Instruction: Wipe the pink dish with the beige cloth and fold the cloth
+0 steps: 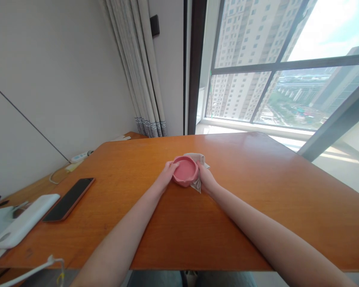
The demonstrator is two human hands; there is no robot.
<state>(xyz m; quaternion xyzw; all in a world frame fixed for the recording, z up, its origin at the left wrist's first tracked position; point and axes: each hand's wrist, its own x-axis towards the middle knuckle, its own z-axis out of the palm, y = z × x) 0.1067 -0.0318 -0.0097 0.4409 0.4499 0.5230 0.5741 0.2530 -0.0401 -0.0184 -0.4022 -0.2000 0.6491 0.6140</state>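
A pink bowl (185, 170) with a faceted outer side is held between my two hands over the middle of the table, its open top tilted toward me. My left hand (168, 171) grips its left side, the thumb on the rim. A light grey cloth (196, 157) wraps behind and along the right side of the bowl, one corner hanging down. My right hand (206, 176) is closed on the cloth and presses it against the bowl's right side. The fingers behind the bowl and cloth are hidden.
On the brown wooden table (242, 191), a phone (69, 200) lies at the left beside a white power bank (25, 219). A white cable (32, 273) crosses the near left corner. A power strip (79, 157) lies by the wall. A large window (272, 67) stands beyond the table.
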